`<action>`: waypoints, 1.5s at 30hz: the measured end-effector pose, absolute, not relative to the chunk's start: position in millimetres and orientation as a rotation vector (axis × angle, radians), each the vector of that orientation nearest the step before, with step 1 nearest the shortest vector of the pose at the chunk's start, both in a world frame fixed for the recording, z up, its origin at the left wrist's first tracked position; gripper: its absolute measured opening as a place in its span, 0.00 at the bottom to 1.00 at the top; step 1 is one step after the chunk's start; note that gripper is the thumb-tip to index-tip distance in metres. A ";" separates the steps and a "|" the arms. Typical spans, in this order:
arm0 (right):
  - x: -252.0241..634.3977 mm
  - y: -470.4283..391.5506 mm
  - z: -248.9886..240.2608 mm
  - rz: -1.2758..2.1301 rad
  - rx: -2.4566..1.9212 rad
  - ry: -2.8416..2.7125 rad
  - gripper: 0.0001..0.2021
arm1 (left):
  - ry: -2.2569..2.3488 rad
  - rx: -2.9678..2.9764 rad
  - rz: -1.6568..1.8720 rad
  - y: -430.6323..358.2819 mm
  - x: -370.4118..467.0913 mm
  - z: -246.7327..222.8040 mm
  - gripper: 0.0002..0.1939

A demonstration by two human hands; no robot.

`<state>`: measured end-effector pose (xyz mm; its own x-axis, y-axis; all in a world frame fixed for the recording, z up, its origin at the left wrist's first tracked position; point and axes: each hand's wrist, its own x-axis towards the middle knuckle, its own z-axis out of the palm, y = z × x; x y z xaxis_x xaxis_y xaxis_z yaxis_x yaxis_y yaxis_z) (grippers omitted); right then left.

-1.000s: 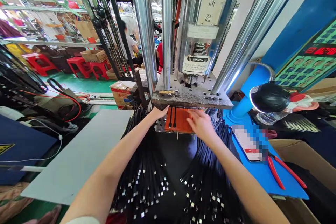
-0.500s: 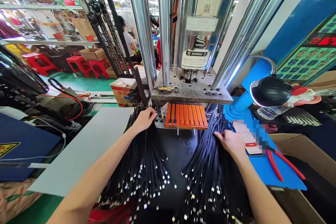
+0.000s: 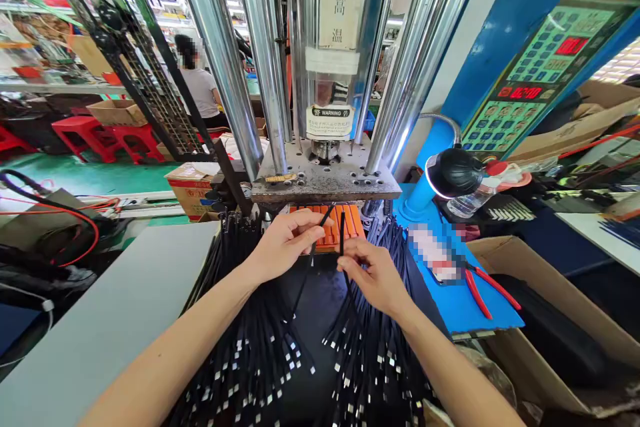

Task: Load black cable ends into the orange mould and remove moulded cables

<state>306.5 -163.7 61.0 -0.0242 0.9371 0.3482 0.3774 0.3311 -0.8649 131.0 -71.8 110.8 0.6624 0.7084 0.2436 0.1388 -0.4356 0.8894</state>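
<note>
The left hand (image 3: pixel 285 245) pinches a black cable (image 3: pixel 328 214) between thumb and forefinger, its upper end slanting up over the orange block (image 3: pixel 356 221) and its tail hanging below the hand. The right hand (image 3: pixel 371 272), just beside it, pinches a second cable (image 3: pixel 343 228), standing nearly upright in front of the block; its other fingers are curled. The block is grooved and sits under the steel plate (image 3: pixel 325 181) of a press, partly hidden by the left hand. Two bundles of black cables with shiny ends spread toward the viewer, the left bundle (image 3: pixel 250 333) and the right bundle (image 3: pixel 373 340), over a dark surface (image 3: pixel 313 340). Chrome rods (image 3: pixel 263 80) rise from the plate around a clear guard with a warning label (image 3: pixel 330 123). To the right, red-handled pliers (image 3: pixel 480 295) lie on a blue table (image 3: pixel 463 318) near a lamp (image 3: pixel 454 172), below a control panel (image 3: pixel 530 83). To the left is a grey board (image 3: pixel 120 300); beyond it stand a carton (image 3: pixel 190 190) and red stools (image 3: pixel 103 137), with a person (image 3: pixel 201 88) farther back.
</note>
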 end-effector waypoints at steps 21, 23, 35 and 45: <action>296.3 -81.2 34.2 0.450 -1.415 -1.692 0.19 | 0.382 2.563 1.561 -55.3 146.7 170.7 0.08; 303.0 -56.8 36.7 0.421 -1.446 -1.619 0.18 | 0.403 2.547 1.488 -54.0 144.8 156.9 0.08; 315.3 -30.9 32.0 0.568 -1.518 -1.716 0.10 | 0.509 2.941 0.339 -39.5 105.4 25.7 0.22; 311.6 -6.2 36.4 0.276 -1.986 -1.696 0.08 | 0.719 2.909 0.045 -16.7 121.8 49.7 0.26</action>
